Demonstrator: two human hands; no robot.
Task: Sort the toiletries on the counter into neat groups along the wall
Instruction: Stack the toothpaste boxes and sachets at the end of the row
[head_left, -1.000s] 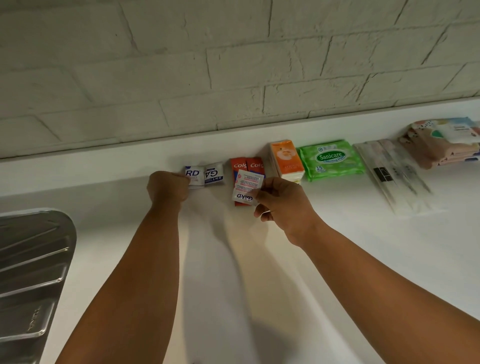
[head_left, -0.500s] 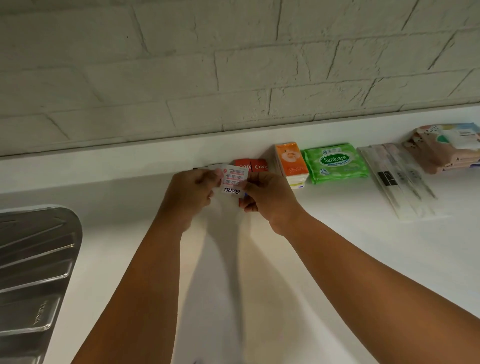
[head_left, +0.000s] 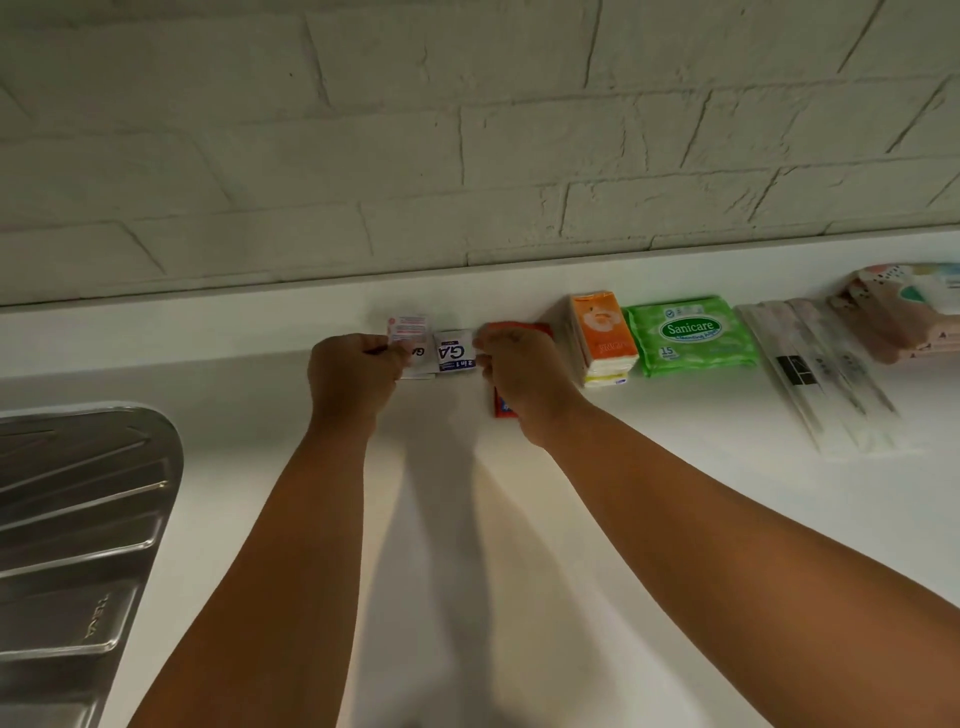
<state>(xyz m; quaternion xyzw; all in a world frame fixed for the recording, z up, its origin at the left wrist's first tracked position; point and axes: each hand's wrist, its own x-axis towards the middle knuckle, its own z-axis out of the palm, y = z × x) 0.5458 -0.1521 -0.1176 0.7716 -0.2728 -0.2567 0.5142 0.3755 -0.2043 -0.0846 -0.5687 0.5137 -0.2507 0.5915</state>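
Observation:
On the white counter (head_left: 519, 571), by the wall, my left hand (head_left: 353, 371) pinches a white sachet with red print (head_left: 409, 328), which stands up above my knuckles over another sachet. A blue-and-white sachet (head_left: 456, 352) lies flat between my hands. My right hand (head_left: 522, 376) has curled fingers at that sachet's right edge and covers most of the red toothpaste packets (head_left: 519, 328). Whether my right hand grips anything is hidden.
Along the wall to the right lie a stack of orange tissue packs (head_left: 602, 332), a green Sanicare wipes pack (head_left: 691, 332), clear-wrapped long packets (head_left: 826, 379) and pinkish wipes packs (head_left: 904, 317). A steel sink drainer (head_left: 78, 519) is at the left.
The red-print sachet passed from my right hand to my left and moved left to the wall. My right hand drew back over the red packets.

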